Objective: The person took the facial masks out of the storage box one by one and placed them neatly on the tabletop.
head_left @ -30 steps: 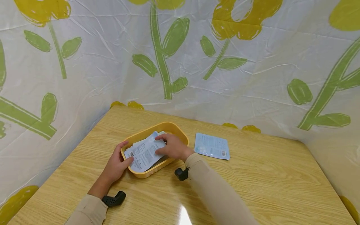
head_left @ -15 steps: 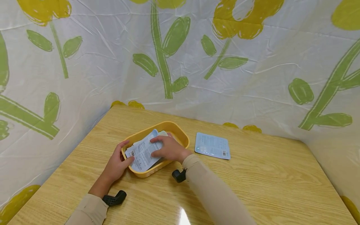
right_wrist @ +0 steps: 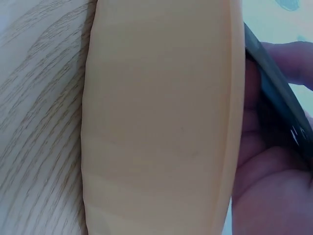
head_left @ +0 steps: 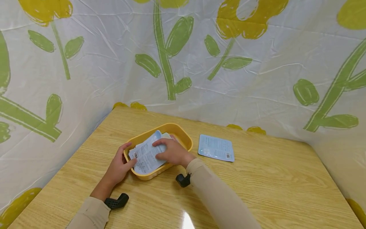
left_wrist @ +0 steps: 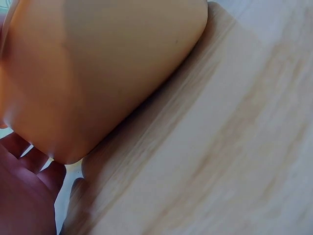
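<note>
Placement of a flat, pale-blue plastic packet [head_left: 147,156] inside the yellow, rounded plastic tub [head_left: 173,128] seems in hand: it is pinched by thumb and fingers of the right hand [head_left: 172,152], the tub's end being gripped by the left hand [head_left: 119,166]. An even, flat release seems called for.

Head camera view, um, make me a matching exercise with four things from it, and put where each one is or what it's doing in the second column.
Things:
1. Left hand
2. Right hand
3. Yellow bin
4. Lone blue packet

Places or states:
A. Holding the top packet
B. Flat on the table, right of the bin
C. Gripping the bin's left end
D. Containing several packets

Pairs: 1-C, 2-A, 3-D, 4-B
</note>
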`<state>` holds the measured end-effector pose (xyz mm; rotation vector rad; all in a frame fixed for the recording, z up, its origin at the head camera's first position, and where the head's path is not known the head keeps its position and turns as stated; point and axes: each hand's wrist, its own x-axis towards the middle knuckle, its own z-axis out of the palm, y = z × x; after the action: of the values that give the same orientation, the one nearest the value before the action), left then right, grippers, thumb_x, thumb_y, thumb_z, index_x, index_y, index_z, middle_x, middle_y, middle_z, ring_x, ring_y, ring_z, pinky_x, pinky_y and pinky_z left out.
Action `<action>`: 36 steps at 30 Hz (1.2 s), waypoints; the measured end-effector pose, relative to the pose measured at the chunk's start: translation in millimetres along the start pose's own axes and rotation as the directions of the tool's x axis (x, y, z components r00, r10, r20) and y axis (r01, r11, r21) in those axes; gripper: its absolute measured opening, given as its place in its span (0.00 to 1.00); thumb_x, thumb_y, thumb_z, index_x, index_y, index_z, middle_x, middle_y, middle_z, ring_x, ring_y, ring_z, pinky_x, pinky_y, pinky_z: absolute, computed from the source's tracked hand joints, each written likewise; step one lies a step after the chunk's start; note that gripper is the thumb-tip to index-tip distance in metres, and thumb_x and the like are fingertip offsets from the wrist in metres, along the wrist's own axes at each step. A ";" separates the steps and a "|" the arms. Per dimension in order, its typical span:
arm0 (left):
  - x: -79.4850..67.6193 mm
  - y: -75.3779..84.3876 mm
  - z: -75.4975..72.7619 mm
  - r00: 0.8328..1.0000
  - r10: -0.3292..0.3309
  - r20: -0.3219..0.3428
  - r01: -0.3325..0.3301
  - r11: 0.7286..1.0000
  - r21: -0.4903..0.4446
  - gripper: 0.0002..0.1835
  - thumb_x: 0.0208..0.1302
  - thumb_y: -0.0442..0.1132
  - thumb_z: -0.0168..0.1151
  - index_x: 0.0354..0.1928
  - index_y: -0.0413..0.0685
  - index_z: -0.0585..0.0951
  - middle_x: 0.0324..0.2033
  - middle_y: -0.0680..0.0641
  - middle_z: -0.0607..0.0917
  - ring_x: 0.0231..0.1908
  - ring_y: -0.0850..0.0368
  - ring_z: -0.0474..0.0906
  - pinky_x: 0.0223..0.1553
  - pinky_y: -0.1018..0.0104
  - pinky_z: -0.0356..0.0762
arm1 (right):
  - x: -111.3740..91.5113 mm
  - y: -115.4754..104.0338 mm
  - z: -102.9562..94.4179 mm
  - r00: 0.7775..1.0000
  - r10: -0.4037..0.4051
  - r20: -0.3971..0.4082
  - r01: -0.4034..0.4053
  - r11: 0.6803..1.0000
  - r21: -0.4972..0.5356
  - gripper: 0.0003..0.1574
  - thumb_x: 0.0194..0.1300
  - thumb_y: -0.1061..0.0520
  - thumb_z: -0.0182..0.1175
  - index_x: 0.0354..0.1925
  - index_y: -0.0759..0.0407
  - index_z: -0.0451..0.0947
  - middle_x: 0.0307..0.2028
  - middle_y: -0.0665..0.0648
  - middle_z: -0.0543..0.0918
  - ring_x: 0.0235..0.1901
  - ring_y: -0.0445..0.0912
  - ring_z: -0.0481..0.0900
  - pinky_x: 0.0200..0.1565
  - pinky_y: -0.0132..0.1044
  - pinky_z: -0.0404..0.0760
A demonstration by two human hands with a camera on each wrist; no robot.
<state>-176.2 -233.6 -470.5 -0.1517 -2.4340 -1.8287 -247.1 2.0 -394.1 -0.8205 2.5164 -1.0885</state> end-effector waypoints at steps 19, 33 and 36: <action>0.4 -2.1 1.9 1.000 0.017 -0.001 -0.017 1.000 -0.001 0.37 0.69 0.31 0.58 0.74 0.37 0.53 0.74 0.32 0.53 0.72 0.37 0.54 0.66 0.48 0.56 | -34.2 18.6 -28.8 0.985 0.073 -0.154 -0.030 0.964 0.264 0.24 0.61 0.59 0.66 0.57 0.54 0.80 0.47 0.56 0.82 0.41 0.47 0.79 0.47 0.40 0.78; 0.9 -1.5 -0.2 1.000 0.007 -0.007 -0.006 1.000 0.025 0.37 0.69 0.31 0.58 0.75 0.39 0.53 0.74 0.33 0.53 0.73 0.37 0.53 0.68 0.46 0.54 | -58.4 48.2 -52.8 0.952 0.144 -0.269 -0.021 0.910 0.414 0.28 0.63 0.62 0.65 0.62 0.59 0.76 0.51 0.60 0.81 0.43 0.48 0.81 0.46 0.37 0.79; 0.7 -1.2 0.6 1.000 0.002 -0.004 -0.002 1.000 0.021 0.37 0.68 0.31 0.58 0.75 0.39 0.53 0.74 0.33 0.53 0.73 0.37 0.53 0.68 0.47 0.54 | -63.3 56.0 -59.1 0.943 0.167 -0.286 -0.031 0.904 0.427 0.29 0.64 0.61 0.64 0.63 0.59 0.75 0.51 0.60 0.81 0.42 0.47 0.81 0.45 0.35 0.79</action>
<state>-177.1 -233.4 -471.8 -0.1481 -2.4479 -1.8007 -245.2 105.1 -393.3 -0.4153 2.3845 -1.7591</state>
